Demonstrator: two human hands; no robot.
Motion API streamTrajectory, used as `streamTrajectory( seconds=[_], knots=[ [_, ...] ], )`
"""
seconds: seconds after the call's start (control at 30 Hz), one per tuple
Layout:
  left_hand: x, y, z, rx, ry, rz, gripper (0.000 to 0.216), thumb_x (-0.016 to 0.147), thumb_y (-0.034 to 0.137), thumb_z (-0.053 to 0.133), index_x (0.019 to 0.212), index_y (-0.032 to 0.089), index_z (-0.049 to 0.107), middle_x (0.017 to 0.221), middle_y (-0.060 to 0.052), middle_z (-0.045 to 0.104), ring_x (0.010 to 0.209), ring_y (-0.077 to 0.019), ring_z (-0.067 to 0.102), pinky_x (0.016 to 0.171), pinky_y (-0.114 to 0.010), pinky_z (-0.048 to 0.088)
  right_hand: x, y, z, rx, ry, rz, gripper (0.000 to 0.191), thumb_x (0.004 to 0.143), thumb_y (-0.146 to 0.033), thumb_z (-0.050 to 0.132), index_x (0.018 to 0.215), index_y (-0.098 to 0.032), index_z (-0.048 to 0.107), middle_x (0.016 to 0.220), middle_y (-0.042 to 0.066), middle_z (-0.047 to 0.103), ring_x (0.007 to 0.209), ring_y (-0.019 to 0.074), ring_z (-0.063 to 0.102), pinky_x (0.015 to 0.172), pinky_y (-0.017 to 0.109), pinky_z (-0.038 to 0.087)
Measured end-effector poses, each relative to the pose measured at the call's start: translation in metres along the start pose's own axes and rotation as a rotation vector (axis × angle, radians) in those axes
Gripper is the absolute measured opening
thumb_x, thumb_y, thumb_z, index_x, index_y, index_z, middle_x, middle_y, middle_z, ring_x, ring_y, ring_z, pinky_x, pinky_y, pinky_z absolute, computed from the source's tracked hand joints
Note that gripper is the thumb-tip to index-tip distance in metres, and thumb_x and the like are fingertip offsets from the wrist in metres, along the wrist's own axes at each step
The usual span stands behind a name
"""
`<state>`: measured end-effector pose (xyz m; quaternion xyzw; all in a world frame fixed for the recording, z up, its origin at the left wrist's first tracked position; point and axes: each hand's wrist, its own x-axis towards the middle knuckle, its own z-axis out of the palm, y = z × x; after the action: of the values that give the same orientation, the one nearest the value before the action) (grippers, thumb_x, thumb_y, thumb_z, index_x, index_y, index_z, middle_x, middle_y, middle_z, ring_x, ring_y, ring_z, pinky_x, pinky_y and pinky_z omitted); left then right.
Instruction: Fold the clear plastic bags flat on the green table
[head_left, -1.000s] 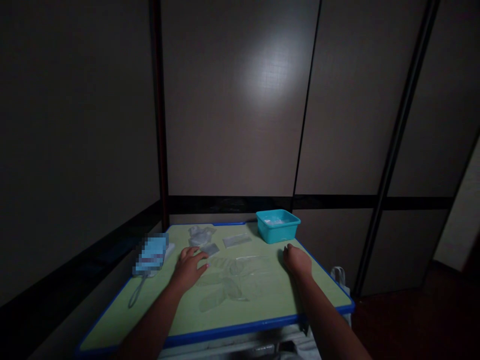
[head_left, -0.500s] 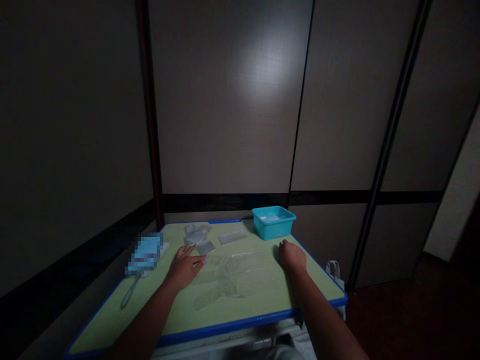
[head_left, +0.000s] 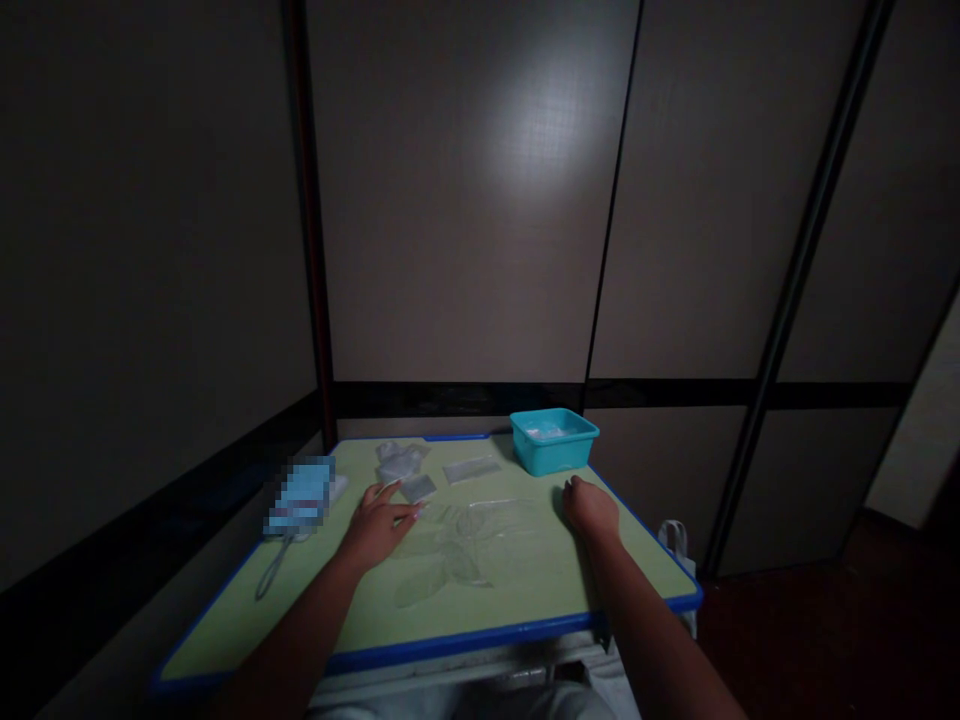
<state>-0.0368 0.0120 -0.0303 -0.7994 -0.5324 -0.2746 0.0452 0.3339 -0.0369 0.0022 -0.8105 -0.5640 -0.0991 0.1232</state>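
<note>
Atop tbl (head_left: 544,595), L hand (head_left: 375,526) fingers apart nr clear glove (head_left: 466,528); R hand (head_left: 592,510) fingers curled tog., contents unclear.

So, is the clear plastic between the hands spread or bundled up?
Spread: the clear plastic lies flat across the table, its thin outline visible; whether parts overlap, I cannot tell.

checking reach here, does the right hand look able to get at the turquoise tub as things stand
Probably yes: the right hand is close to the near side of the turquoise tub, with no object visible between them. The hand looks curled, so it may need opening.
</note>
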Motion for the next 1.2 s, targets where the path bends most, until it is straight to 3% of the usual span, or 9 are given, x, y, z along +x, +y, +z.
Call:
streamTrajectory(
  seconds=[0.57,0.9,1.1,1.2],
  knots=[
    [0.003,-0.001,0.000,-0.070,0.005,-0.077,0.026,0.077,0.043,0.052,0.095,0.033,0.068,0.116,-0.003,0.056,0.115,-0.0244,0.035,0.097,-0.042,0.028,0.004,0.002,0.005,-0.004,0.004,-0.012,0.037,0.088,-0.036,0.026,0.094,-0.017,0.058,0.090,0.012,0.064,0.082,0.0229,0.061,0.064,0.031,0.042],
    [0.004,-0.002,0.001,-0.015,-0.005,-0.147,0.040,0.076,0.048,0.050,0.107,0.027,0.062,0.125,-0.004,0.051,0.120,-0.0254,0.033,0.098,-0.041,0.026,0.003,0.002,0.002,0.011,0.003,-0.013,0.038,0.088,-0.037,0.026,0.093,-0.018,0.059,0.089,0.011,0.064,0.082,0.0225,0.060,0.063,0.030,0.041],
    [0.007,-0.005,0.008,-0.064,-0.081,-0.112,0.044,0.075,0.048,0.050,0.113,0.026,0.058,0.133,-0.001,0.045,0.128,-0.0244,0.026,0.102,-0.042,0.022,0.006,0.003,0.005,0.036,0.004,0.002,0.038,0.088,-0.038,0.027,0.092,-0.019,0.059,0.089,0.011,0.064,0.080,0.0217,0.061,0.060,0.028,0.040],
    [0.011,-0.008,0.007,-0.124,-0.012,-0.065,0.040,0.075,0.042,0.051,0.111,0.026,0.059,0.126,-0.002,0.053,0.125,-0.0235,0.033,0.101,-0.043,0.025,0.007,0.003,0.006,0.042,0.014,0.002,0.037,0.088,-0.038,0.028,0.091,-0.019,0.060,0.088,0.011,0.064,0.080,0.0217,0.060,0.061,0.028,0.039]
  ],
)
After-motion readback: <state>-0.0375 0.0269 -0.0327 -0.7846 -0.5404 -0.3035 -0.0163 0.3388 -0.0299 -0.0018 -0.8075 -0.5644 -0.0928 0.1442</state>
